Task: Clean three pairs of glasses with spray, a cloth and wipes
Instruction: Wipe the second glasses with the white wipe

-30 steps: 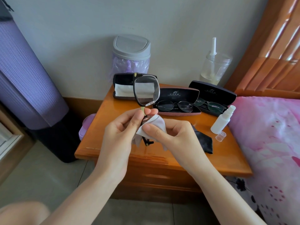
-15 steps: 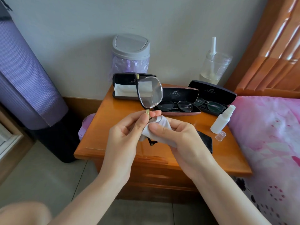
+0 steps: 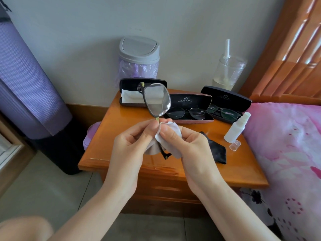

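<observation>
Bedside setting: an orange wooden table [image 3: 121, 129] against a grey wall, with a pink-covered bed [image 3: 286, 145] alongside.

The left hand [image 3: 132, 148] has its fingers [image 3: 147, 132] pinching the black-framed glasses [image 3: 157, 100] at the bridge. The frame stands on end, one lens clear above the fingers.

The right hand [image 3: 189, 148] has its fingers [image 3: 168, 134] pressed together on the pale cleaning cloth [image 3: 173, 145], which wraps the lower lens.

Beyond the fingers, a round-rimmed pair [image 3: 187, 112] and a third pair [image 3: 224, 113] lie in open cases. Further left, another open case [image 3: 128, 84] holds only a white sheet.

Right of the fingers stand the uncapped spray bottle [image 3: 237, 127] and its cap [image 3: 234, 145], with a dark cloth [image 3: 215, 150] nearer.

Assessment: cloth-wiping of one pair is in hand, on the lower lens. The next move likely calls for re-gripping to bring the upper lens into the cloth, keeping bare fingers off the wiped glass.
</observation>
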